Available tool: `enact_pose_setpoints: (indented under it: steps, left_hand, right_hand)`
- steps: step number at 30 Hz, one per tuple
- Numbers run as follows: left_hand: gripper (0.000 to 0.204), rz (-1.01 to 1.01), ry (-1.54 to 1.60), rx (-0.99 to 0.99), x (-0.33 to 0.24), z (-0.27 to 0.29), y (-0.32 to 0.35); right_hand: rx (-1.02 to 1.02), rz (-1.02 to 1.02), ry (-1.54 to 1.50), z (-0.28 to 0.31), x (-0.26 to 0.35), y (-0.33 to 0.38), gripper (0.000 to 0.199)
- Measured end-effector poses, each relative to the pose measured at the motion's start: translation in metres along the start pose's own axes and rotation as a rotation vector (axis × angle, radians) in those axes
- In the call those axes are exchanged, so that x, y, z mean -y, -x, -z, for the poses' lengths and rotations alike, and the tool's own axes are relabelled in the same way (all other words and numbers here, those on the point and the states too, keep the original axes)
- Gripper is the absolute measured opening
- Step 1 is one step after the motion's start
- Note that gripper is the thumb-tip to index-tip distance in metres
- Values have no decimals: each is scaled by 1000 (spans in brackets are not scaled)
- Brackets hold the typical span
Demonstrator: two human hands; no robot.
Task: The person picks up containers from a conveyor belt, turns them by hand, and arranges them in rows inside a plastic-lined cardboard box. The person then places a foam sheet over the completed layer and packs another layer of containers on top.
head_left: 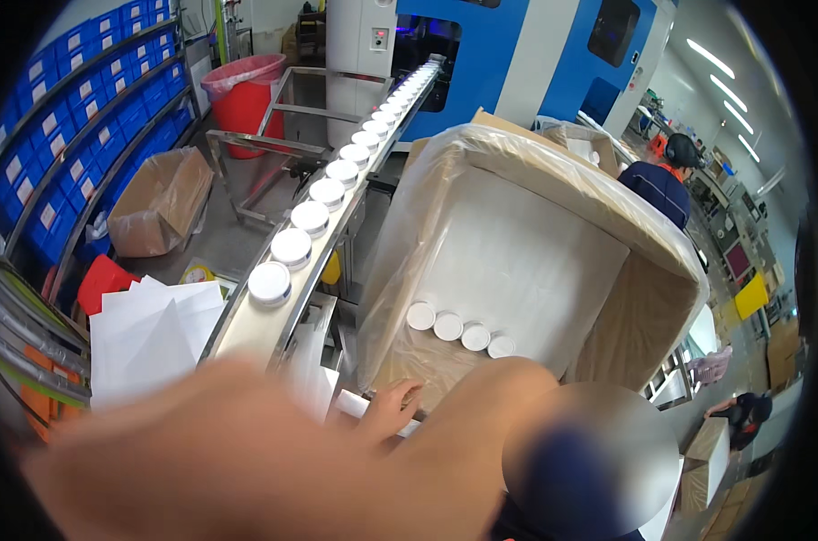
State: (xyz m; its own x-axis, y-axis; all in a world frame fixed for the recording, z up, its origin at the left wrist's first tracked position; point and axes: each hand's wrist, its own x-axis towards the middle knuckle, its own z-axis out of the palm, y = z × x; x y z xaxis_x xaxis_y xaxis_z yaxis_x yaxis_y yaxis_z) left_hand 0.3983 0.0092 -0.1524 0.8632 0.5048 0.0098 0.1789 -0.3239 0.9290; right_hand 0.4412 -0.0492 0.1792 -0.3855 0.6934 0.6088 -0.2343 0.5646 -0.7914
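Blurred bare forearm (pixel 246 451) fills the foreground; which arm, can't tell. One hand (pixel 386 410), grip spread, touches the near rim of the plastic-lined cardboard box (pixel 643 316). White round lids (pixel 460 327) lie just beyond, up-right.

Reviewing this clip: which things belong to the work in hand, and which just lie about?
In use:
left hand at the box's near edge
lined cardboard box
white jars in box
white jars on conveyor

Lying about:
red bin
paper sheets
blue storage bins

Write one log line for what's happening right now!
hand: on lined box rim | box: four white jars | conveyor: jars queued
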Motion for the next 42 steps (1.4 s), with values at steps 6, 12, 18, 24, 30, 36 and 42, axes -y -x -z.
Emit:
enact_pose_setpoints:
  steps: [6, 12, 18, 24, 30, 36, 42]
  left_hand:
    - [24, -45, 187, -125, -12, 4, 2]
    - [19, -85, 603, -287, -42, 30, 28]
    - [44, -345, -234, -959, -108, 123, -8]
    - [82, 254, -733, -1086, -45, 175, -31]
    - [90, 549, -797, -745, -38, 195, -35]
    - [87, 550, -894, -830, -36, 192, -11]
    - [92, 530, -913, -841, -27, 190, -17]
  right_hand:
    - [623, -234, -176, -54, -65, -49, 30]
    - [202, -287, 999, 128, -242, -68, 60]
    - [-136, -718, 1533, 278, -317, -48, 78]
    - [140, -1025, 1384, 236, -303, -59, 88]
    - [306, -843, 1367, 244, -301, -50, 118]
    - [315, -741, 1232, 216, -309, -52, 93]
    - [-108, -230, 1437, 189, -237, -24, 82]
